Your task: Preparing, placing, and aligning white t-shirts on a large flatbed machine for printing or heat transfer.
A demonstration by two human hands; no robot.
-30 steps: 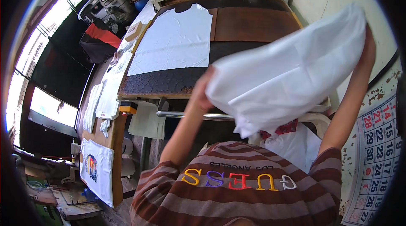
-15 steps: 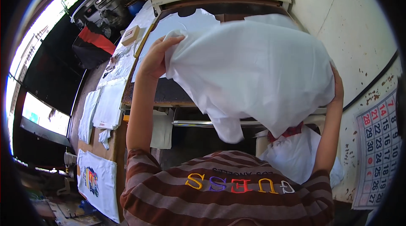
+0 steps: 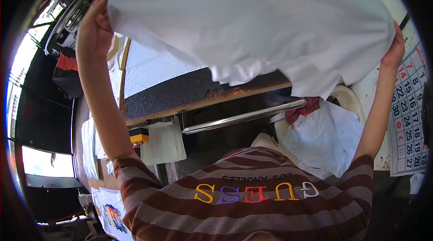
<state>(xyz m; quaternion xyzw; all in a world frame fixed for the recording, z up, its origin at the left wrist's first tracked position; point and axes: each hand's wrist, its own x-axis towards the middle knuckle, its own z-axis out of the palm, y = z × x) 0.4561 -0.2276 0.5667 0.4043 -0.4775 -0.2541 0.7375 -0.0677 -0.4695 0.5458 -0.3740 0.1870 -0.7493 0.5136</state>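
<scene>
A large white cloth [image 3: 257, 24] is stretched in the air between my raised hands, its lower edge hanging in loose folds. At its left corner, my left hand [image 3: 98, 31] pinches the fabric. Far to the right, my right hand [image 3: 395, 49] grips the opposite end, its fingers partly behind the cloth. Below lies a dark, cracked work surface [image 3: 176, 92], and a pale sheet [image 3: 153, 67] rests flat on its left part. The spread cloth hides the far side of this surface.
A shiny metal bar [image 3: 243, 117] runs along the front of the work surface. White fabric [image 3: 315, 135] fills a pale chair [image 3: 352, 96] at right. A calendar [image 3: 410, 119] hangs on the right wall. A printed white cloth [image 3: 108, 207] lies lower left, near a yellow-and-black box [image 3: 139, 138].
My hands have moved apart and up, pulling the cloth from a bunched drape into a wide spread. My view has shifted, and the machine at the back is now hidden.
</scene>
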